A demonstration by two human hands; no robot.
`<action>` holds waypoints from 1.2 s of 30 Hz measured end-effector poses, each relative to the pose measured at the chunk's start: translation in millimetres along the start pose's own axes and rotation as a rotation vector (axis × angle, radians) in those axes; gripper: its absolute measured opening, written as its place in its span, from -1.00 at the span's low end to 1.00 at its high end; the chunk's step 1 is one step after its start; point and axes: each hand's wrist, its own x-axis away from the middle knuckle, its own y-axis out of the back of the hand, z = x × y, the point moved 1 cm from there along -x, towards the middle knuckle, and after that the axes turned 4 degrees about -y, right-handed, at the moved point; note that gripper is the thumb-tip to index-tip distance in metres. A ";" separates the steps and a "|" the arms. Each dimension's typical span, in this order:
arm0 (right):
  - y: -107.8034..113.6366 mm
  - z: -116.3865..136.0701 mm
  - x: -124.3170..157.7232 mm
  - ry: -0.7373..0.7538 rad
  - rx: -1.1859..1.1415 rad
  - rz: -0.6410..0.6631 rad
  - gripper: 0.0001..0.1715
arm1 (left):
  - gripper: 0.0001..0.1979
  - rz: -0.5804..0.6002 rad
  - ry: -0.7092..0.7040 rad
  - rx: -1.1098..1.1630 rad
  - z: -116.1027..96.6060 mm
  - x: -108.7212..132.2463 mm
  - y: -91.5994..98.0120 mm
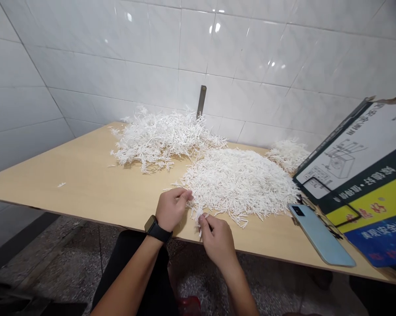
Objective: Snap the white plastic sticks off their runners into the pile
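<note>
My left hand (171, 210), wearing a black smartwatch (155, 229), rests at the near edge of a dense pile of fine white strips (240, 184), and its fingertips pinch some strips. My right hand (217, 240) holds a small tuft of the white strips (198, 219) close to my left hand. Behind them lies a looser, coarser heap of branched white strips (161, 140). A smaller white heap (288, 154) sits at the back right. All of these lie on a pale wooden table (69, 171).
A pale blue smartphone (321, 235) lies near the table's right edge, beside a printed green, yellow and blue board (352, 175) that leans over the table. A metal bracket (201, 102) stands on the white tiled wall (92, 74) behind the table. A speckled floor lies below.
</note>
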 end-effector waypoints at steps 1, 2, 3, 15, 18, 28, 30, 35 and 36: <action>1.1 -1.4 1.0 0.038 -0.001 0.034 -0.49 | -0.69 -0.097 0.051 0.006 1.6 -2.2 4.1; 1.9 -2.7 1.9 0.065 -0.007 0.059 -0.50 | -0.69 -0.198 0.097 0.014 3.4 -4.4 7.7; 2.5 -3.8 2.7 0.075 -0.019 0.070 -0.51 | -0.69 -0.280 0.124 0.019 5.3 -6.3 10.3; -1.9 2.0 -0.4 -0.104 -0.105 -0.175 -0.47 | -0.70 0.299 -0.276 0.014 -2.5 -1.4 -4.1; -3.2 1.2 -0.2 -0.123 -0.087 -0.182 -0.49 | -0.74 0.502 -0.292 0.015 -9.9 2.6 -5.7; 1.8 2.5 -1.3 -0.014 -0.088 -0.014 -0.47 | -0.69 0.278 -0.137 -0.078 1.7 1.1 -4.5; 3.4 2.7 -1.9 -0.004 -0.096 0.015 -0.49 | -0.69 0.244 -0.119 -0.121 2.0 2.1 -5.0; 5.9 -1.6 1.1 0.033 -0.164 0.087 -0.50 | -0.70 -0.041 -0.011 -0.193 4.0 -5.6 4.9; 6.3 -2.9 1.7 0.037 -0.204 0.098 -0.50 | -0.70 -0.119 0.017 -0.198 4.9 -8.1 7.9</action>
